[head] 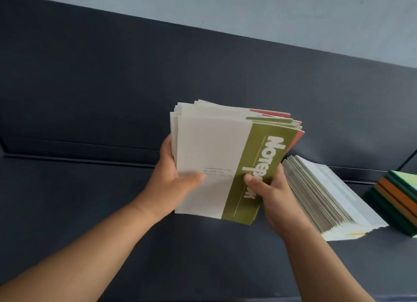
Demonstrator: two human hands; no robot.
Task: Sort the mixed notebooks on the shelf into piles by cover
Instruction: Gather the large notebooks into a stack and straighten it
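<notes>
Holding a mixed stack, olive cover on top

Both hands up front w/ the stack held over the dark shelf. Top cover is white w/ an olive band down its right side. Big white letters read "NOTEBOOK", a couple of them under the thumb. Small dark print by the left thumb is too blurred to read. Pink-red & olive edges poke out behind.

Left hand grips the stack's left edge, thumb on the cover. Right hand pinches the olive band, thumb on top.

Just beside the right hand, a leaning pile w/ grey-white edges lies on the shelf. Far right sits a 2nd pile, green & orange covers, cut off by the frame.
</notes>
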